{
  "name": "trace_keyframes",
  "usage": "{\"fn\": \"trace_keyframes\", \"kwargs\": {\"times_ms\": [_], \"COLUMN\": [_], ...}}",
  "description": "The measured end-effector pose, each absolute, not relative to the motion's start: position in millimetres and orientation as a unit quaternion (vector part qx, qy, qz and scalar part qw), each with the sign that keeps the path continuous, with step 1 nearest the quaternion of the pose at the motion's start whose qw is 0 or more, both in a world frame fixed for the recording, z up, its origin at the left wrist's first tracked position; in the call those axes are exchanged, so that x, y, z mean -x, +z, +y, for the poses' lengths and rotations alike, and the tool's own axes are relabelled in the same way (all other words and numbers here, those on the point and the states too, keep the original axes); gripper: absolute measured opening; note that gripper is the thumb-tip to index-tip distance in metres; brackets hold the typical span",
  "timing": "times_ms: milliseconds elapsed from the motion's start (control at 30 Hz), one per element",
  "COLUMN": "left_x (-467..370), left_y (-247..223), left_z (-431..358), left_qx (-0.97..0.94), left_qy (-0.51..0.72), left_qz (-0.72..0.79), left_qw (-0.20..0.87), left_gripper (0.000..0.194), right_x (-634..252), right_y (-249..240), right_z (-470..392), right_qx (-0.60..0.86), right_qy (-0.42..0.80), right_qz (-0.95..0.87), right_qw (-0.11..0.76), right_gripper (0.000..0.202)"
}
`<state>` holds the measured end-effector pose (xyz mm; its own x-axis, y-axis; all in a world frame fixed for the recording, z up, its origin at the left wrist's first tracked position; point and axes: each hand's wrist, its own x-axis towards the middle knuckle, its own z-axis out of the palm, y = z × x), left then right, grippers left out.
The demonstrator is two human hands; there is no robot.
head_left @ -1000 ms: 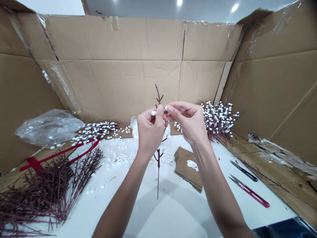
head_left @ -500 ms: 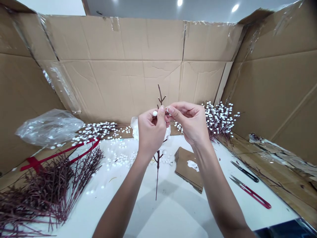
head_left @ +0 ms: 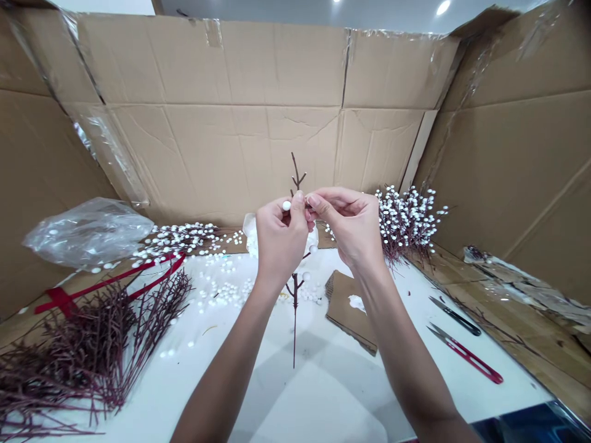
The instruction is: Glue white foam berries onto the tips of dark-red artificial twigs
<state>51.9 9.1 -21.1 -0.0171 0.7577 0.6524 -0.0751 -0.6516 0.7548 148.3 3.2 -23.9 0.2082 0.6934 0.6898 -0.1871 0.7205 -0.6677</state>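
Note:
My left hand (head_left: pixel 281 237) is closed around a brown artificial twig (head_left: pixel 295 332), which stands upright with its forked tip above my fingers and its thin stem hanging below. A small white ball (head_left: pixel 287 206) shows between the left thumb and index finger. Beside the left fingertips, my right hand (head_left: pixel 353 224) pinches with thumb and index finger at the side of the twig; what sits in that pinch is hidden. Lower side shoots of the twig show under my hands, with white balls (head_left: pixel 313 249) at or behind them.
Bare brown twigs (head_left: pixel 106 344) lie in a heap at left by a red ribbon (head_left: pixel 61 300) and plastic bag (head_left: pixel 92 234). White-berried sprays (head_left: pixel 409 221) stand at back right. A cardboard piece (head_left: pixel 348 320) with white paste and two snips (head_left: pixel 466 354) lie at right. Cardboard walls (head_left: pixel 207 147) surround the table.
My right fingertips have come slightly closer to the left ones, and a white bit seen in their pinch is now hidden. The twig's lower stem has swung slightly right. The view has shifted a little.

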Motion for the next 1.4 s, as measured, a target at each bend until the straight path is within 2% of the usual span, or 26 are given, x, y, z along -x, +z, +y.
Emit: {"fn": "trace_keyframes", "kwargs": {"times_ms": [200,400,533,733,900,1100,1267,1400], "left_x": [-50.6,-41.8,-26.7,-14.6,-13.9,-14.1,-19.6,-25.8], "left_y": [-20.1,-16.0,-11.5,-2.9,-2.4,-2.1,-4.4,-8.1], "left_z": [12.4,14.8,20.3,24.8,22.1,17.9,10.4,5.9], "left_qx": [-0.618,-0.617,-0.604,-0.585,-0.564,-0.545,-0.531,-0.519], "left_qy": [0.657,0.652,0.661,0.626,0.603,0.561,0.501,0.462], "left_qz": [0.274,0.269,0.24,0.205,0.161,0.105,0.053,0.047], "left_qw": [0.334,0.348,0.375,0.473,0.54,0.614,0.681,0.718], "left_gripper": [0.038,0.035,0.036,0.038,0.037,0.034,0.037,0.049], "right_x": [-142.2,-161.5,-183.3,-183.4,-174.6,-167.4,-164.7,-171.2], "right_y": [-24.2,-13.4,-3.2,2.4,4.6,6.1,6.1,3.2], "right_z": [5.7,-2.2,-18.8,-35.4,-43.7,-52.6,-54.7,-42.2], "right_qx": [0.23,0.23,0.093,-0.101,-0.184,-0.17,-0.111,-0.015], "right_qy": [0.319,0.381,0.479,0.638,0.707,0.703,0.682,0.585], "right_qz": [-0.531,-0.496,-0.447,-0.368,-0.317,-0.326,-0.359,-0.409], "right_qw": [0.75,0.745,0.75,0.669,0.605,0.609,0.627,0.7], "right_gripper": [0.009,0.02,0.019,0.007,0.009,0.001,0.01,0.015]}}
